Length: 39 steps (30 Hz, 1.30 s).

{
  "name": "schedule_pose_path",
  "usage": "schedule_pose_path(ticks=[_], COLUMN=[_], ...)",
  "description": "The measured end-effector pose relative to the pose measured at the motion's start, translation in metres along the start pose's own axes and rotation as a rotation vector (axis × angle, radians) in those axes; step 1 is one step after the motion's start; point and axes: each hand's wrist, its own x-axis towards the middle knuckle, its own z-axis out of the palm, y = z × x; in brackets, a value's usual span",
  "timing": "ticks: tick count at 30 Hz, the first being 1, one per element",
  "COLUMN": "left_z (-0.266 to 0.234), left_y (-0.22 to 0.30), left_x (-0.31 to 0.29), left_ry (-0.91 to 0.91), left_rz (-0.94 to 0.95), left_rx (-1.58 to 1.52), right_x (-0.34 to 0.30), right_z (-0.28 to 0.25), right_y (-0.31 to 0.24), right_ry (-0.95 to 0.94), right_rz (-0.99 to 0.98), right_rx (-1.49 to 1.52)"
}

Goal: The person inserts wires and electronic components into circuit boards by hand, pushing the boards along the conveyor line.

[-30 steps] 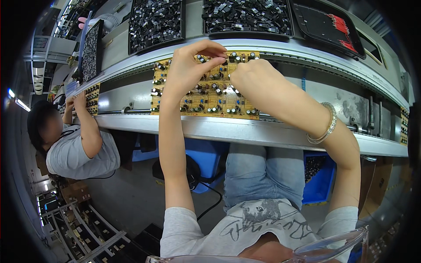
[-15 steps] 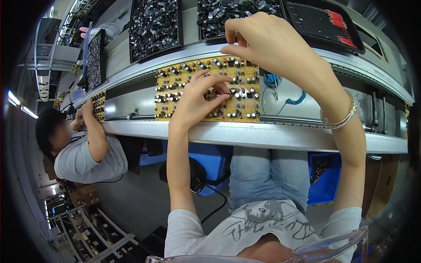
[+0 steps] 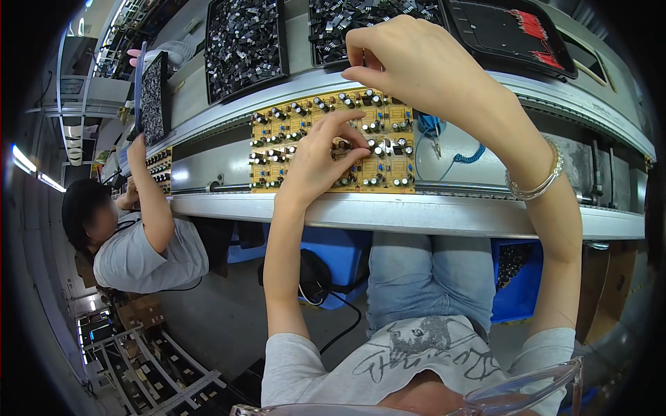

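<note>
A yellow circuit board [image 3: 277, 128] studded with small black cylindrical parts lies on the grey conveyor rail [image 3: 416, 215] in front of me. My left hand [image 3: 320, 159] rests on the board's middle, thumb and forefinger pinched on a small dark component [image 3: 345, 145] among the others. My right hand [image 3: 416, 59] hovers above the board's far edge, near a black tray of small dark parts [image 3: 368, 14]; its fingers are curled and pinched, and what they hold is too small to tell.
Another tray of dark parts [image 3: 243, 41] and a black tray with red pieces [image 3: 513, 31] sit beyond the board. A blue coiled cord [image 3: 465, 158] lies right of it. A co-worker [image 3: 132, 243] sits at my left, arm raised to another board [image 3: 158, 163]. Blue bins [image 3: 513, 277] stand under the rail.
The view has shifted so the board sits lower. My right hand rose from the board toward the parts tray; my left hand stayed on the board, pinching at its middle.
</note>
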Motion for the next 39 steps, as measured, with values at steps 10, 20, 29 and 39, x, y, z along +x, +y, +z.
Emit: schedule_pose_path(ticks=[10, 20, 29, 39], left_z=[0.004, 0.011, 0.008, -0.006], left_y=[0.000, -0.001, 0.003, 0.001], left_x=[0.003, 0.002, 0.005, 0.042], left_ry=[-0.011, -0.023, -0.002, 0.222], left_rz=[0.125, 0.188, 0.207, 0.187], left_rx=[0.085, 0.125, 0.226, 0.285], right_x=[0.007, 0.002, 0.000, 0.005], right_z=[-0.022, 0.001, 0.057, 0.040], right_y=[0.006, 0.071, 0.089, 0.090], right_ry=[-0.060, 0.087, 0.156, 0.203], right_rz=[0.090, 0.156, 0.005, 0.029], right_rx=[0.035, -0.049, -0.314, -0.126])
